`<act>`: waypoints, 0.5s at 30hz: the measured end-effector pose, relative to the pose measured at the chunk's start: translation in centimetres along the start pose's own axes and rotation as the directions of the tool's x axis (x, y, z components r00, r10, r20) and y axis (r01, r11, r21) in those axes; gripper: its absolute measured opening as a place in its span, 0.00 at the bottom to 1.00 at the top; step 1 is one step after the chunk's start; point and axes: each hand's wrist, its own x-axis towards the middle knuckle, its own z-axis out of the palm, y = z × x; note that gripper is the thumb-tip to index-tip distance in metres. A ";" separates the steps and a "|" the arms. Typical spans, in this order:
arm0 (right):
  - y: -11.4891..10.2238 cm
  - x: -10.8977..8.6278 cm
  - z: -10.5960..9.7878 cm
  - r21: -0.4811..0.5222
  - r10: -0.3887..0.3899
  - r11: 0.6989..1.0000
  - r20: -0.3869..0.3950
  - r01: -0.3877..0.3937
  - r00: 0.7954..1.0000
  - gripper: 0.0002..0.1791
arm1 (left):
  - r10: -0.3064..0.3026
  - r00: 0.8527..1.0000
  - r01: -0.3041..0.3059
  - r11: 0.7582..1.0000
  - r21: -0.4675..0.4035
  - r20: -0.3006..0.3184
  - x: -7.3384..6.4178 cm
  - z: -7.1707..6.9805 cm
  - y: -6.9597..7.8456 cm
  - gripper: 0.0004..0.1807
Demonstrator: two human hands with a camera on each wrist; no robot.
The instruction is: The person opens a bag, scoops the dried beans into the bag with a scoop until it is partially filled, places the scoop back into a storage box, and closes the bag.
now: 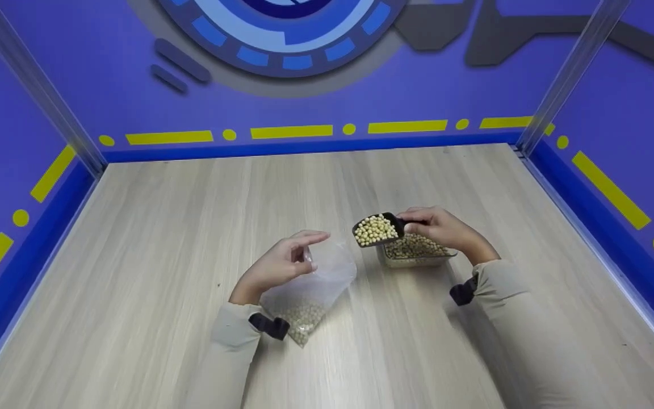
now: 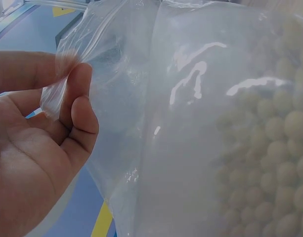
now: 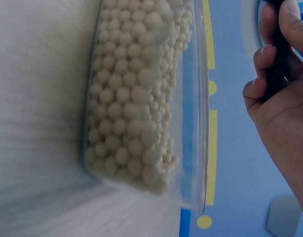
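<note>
My left hand (image 1: 281, 262) pinches the upper edge of a clear zip bag (image 1: 335, 267). Pale round beans (image 1: 302, 315) fill the bag's lower part, and in the left wrist view the plastic bunches between thumb and fingers. My right hand (image 1: 437, 227) grips the handle of a black scoop (image 1: 399, 222), its fingers wrapped round it in the right wrist view. Soybeans (image 1: 375, 230) heap the scoop, which is held level to the right of the bag's mouth. Below it stands a clear rectangular container (image 1: 418, 262) with more of these beans (image 3: 124, 94) inside.
A light wood-grain table (image 1: 191, 227) carries everything. Blue-purple panels (image 1: 281, 111) with yellow marks stand along its back and both sides. Black wrist cameras (image 1: 269, 326) are strapped over the beige sleeves (image 1: 222, 352).
</note>
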 end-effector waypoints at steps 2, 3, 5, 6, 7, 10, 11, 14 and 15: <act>-0.2 0.2 0.2 0.019 -0.012 1.000 0.016 0.011 1.000 0.18 | 0.001 1.000 -0.001 1.000 -0.001 0.000 0.0 0.0 0.0 0.31; -0.3 0.4 0.3 0.027 -0.019 0.999 0.023 0.019 1.000 0.18 | 0.003 1.000 -0.003 1.000 -0.002 0.000 0.0 0.0 0.0 0.31; -0.6 0.6 0.5 0.031 -0.018 0.999 0.033 0.017 0.999 0.18 | 0.006 1.000 -0.006 1.000 -0.005 0.002 0.0 0.0 0.1 0.31; -0.7 0.7 0.6 0.037 -0.016 0.999 0.040 0.014 0.999 0.18 | 0.008 1.000 -0.008 1.000 -0.007 0.002 0.0 0.0 0.1 0.31; -0.8 0.8 0.8 0.038 -0.015 0.999 0.045 0.013 0.999 0.18 | 0.012 1.000 -0.011 1.000 -0.008 0.003 0.0 0.0 0.1 0.31; -1.1 1.0 1.1 0.035 -0.015 0.999 0.063 0.013 0.998 0.19 | 0.018 1.000 -0.018 1.000 -0.013 0.005 0.0 0.0 0.0 0.31; -1.2 1.0 1.2 0.035 -0.014 0.999 0.070 0.011 0.997 0.19 | 0.020 1.000 -0.020 1.000 -0.013 0.004 0.0 0.0 0.1 0.31; -1.4 1.2 1.4 0.025 -0.008 1.000 0.079 0.006 0.997 0.19 | 0.021 1.000 -0.021 1.000 -0.009 0.001 0.0 0.0 0.2 0.31; -1.4 1.3 1.5 0.021 -0.005 1.000 0.081 0.003 0.997 0.19 | 0.021 1.000 -0.021 1.000 -0.006 -0.001 -0.1 0.0 0.3 0.31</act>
